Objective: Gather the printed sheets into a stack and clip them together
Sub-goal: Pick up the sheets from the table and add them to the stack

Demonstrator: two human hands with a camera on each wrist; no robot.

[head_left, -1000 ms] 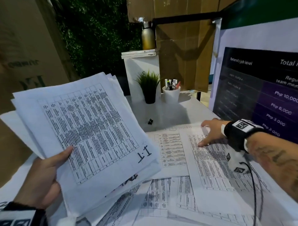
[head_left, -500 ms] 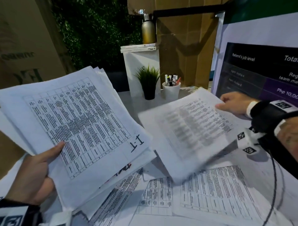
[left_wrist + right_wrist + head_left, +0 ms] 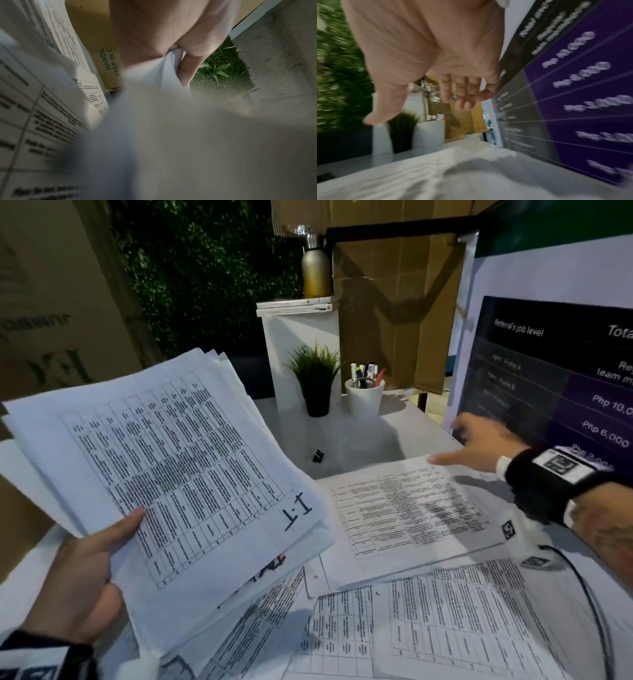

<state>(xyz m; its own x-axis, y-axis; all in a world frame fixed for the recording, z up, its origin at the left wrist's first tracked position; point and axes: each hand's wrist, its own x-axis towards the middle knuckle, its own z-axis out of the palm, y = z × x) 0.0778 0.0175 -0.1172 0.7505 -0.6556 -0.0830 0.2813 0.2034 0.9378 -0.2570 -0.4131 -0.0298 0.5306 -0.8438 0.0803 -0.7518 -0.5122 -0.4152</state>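
Left grip (image 3: 73,583) pinches sheets (image 3: 164,474); right grip (image 3: 479,443) spread above white table (image 3: 370,440) beside poster (image 3: 561,378).

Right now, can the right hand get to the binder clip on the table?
Probably yes. The right hand is open and holds nothing, and bare table lies between it and the binder clip; no sheet covers it.

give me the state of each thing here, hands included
left hand: grips the stack
stack: held up, edges uneven, unclipped
right hand: open, holds nothing
loose sheets: spread on the table
binder clip: on the table, unused
pen cup: upright, holding pens
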